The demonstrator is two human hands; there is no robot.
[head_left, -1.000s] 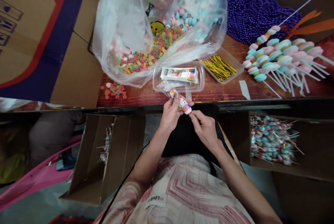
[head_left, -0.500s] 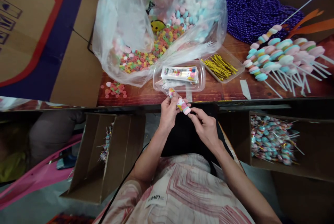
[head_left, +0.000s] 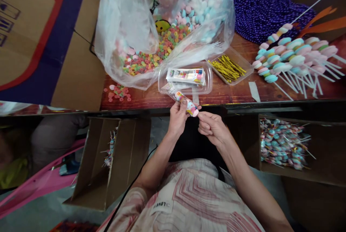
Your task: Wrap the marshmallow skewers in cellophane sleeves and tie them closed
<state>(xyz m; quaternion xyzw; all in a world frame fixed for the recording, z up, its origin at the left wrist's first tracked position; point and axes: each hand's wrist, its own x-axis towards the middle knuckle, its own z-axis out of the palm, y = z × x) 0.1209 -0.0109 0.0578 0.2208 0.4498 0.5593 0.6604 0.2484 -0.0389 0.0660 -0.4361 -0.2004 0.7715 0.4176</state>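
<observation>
Reddish wood forms the bench (head_left: 148, 103), spread beyond the lap; clock directions run from the hands, twelve being straight ahead. Biggest on it is a printed carton (head_left: 23, 52) at ten o'clock, then a clear plastic bag (head_left: 127, 12) of candies from eleven to twelve. Below bench height, open cartons lie at nearly four o'clock (head_left: 324, 152) and nearly eight (head_left: 129, 152), both holding candy sticks. Purple cord (head_left: 259, 8) is heaped at one o'clock, with bare candy skewers (head_left: 297, 55) at two. Smaller again are the clear tub (head_left: 208, 88) of printed sleeves (head_left: 186, 76) at twelve and the gold ties (head_left: 228, 68) at one.

Just short of the bench edge, between both hands, is the sleeved candy skewer (head_left: 194, 111). The left hand (head_left: 177, 121) has its fingers closed around its middle; the right hand (head_left: 214, 125) pinches its near end, seemingly at the stick. The step looks like settling the film over the candy; the next move calls for a light, steady hold, since thin film may crease.
</observation>
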